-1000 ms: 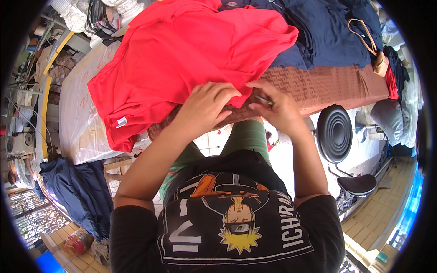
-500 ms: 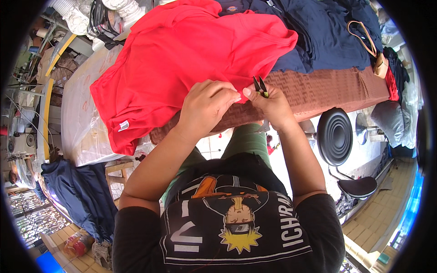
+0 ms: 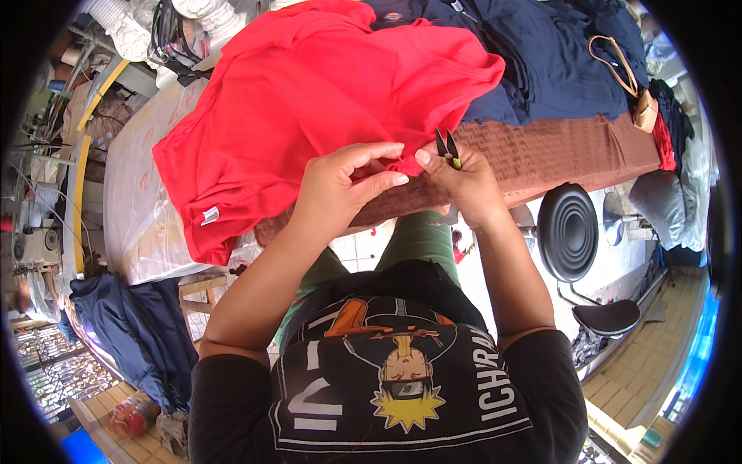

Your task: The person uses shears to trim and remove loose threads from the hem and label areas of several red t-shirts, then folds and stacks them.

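A red garment (image 3: 309,100) lies spread over the table, its near edge gathered into a small bunch between my hands. My left hand (image 3: 340,182) is at the left of that bunch, thumb and forefinger apart; its other fingers are partly hidden. In my right hand (image 3: 468,184) is a small pair of thread snips (image 3: 447,148), dark blades pointing away from me and slightly apart. The right thumb presses on the red cloth at the bunch's right side.
Navy garments (image 3: 549,69) lie on the brown table cover (image 3: 572,151), beside a tan pouch (image 3: 646,112) with a strap. A round black stool (image 3: 569,232) stands at right. Plastic-wrapped goods (image 3: 147,193) and a hanging navy cloth (image 3: 139,325) are at left.
My left thumb and forefinger have parted from a pinch. More bunched red cloth shows between my hands. The snips have shifted slightly right.
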Available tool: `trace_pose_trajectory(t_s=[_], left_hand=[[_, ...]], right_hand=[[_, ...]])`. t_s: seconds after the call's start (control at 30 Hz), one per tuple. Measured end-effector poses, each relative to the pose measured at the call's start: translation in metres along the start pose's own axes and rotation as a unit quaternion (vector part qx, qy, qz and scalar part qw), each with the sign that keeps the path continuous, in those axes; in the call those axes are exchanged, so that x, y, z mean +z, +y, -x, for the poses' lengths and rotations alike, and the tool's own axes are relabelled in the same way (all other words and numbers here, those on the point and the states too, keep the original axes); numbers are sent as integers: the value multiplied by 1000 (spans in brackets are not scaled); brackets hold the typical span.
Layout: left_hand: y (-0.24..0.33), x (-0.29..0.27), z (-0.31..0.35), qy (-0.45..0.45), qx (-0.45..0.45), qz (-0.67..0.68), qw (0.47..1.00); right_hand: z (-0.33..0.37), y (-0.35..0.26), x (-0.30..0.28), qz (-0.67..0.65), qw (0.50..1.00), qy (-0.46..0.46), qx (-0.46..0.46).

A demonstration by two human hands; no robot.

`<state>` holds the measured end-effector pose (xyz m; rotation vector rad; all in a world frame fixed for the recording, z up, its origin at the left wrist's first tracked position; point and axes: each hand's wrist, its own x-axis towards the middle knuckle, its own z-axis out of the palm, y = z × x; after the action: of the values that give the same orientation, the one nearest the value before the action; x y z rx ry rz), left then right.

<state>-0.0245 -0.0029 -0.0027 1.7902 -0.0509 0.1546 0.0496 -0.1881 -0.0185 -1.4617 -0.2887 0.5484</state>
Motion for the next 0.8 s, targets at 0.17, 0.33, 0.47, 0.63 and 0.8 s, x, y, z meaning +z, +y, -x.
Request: trace_pose_trajectory(t_s=[0.17,0.33,0.47,0.63,0.8], left_hand=[[-3,9,-1,64,124,-163,977],[2,9,-2,80,201,-291,932],[4,5,-6,14,67,-117,991],[9,-6,-10,-58,-64,-51,995],[10,-8,-12,-62,-82,-73,992]], right_hand=[[0,-1,2,34,999,-4,-20],[2,-7,3,58,998,-1,-34],[2,-10,1,145,987,-11,-62],[3,-19,-3,249,963,-39,-97],[13,-52,-8,367,920,-59,-123]])
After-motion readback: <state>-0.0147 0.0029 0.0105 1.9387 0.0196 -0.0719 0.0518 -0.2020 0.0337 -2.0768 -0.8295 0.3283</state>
